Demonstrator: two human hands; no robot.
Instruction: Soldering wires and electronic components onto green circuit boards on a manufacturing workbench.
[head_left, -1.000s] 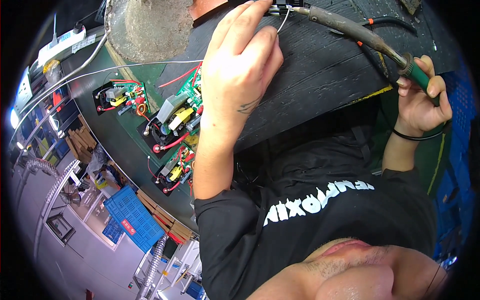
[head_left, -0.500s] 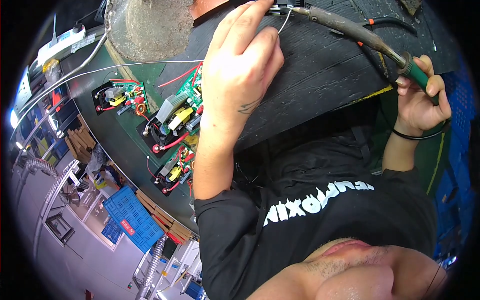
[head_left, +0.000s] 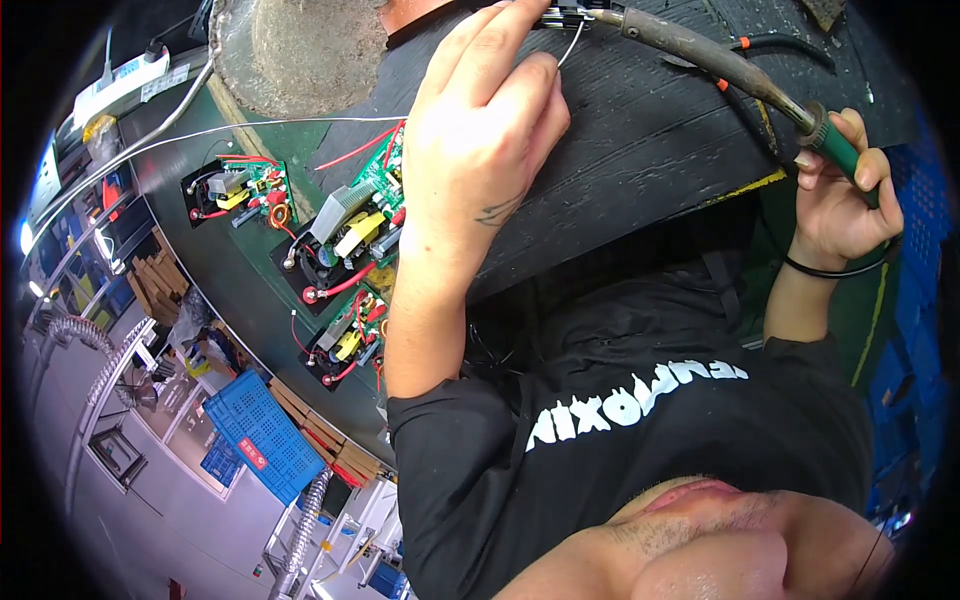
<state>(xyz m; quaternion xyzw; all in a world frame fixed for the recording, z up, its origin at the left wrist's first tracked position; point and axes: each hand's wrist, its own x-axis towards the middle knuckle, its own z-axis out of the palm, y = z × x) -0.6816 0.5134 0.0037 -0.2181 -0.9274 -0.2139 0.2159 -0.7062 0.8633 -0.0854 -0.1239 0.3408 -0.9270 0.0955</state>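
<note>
My right hand (head_left: 850,205) grips a soldering iron by its green handle (head_left: 838,150), fingers closed around it. The iron's grey metal barrel (head_left: 700,58) slants up to the left, its tip at a small black part with metal pins (head_left: 563,17) at the top edge. My left hand (head_left: 490,120) is closed with its fingertips beside that part. From it a thin solder wire (head_left: 573,45) runs toward the iron's tip; the wire's length (head_left: 250,127) trails off to the left. My left fingertips are partly cut off by the frame's top.
Several green circuit boards (head_left: 350,235) with red wires lie left of my left forearm. A worn grey metal piece (head_left: 300,55) stands at the upper left. Black cables with orange bands (head_left: 780,42) lie on the black worktop (head_left: 620,160). A blue crate (head_left: 265,435) is at lower left.
The iron's tip has shifted very slightly to the right along the pinned part. Both hands keep their grips and have hardly moved.
</note>
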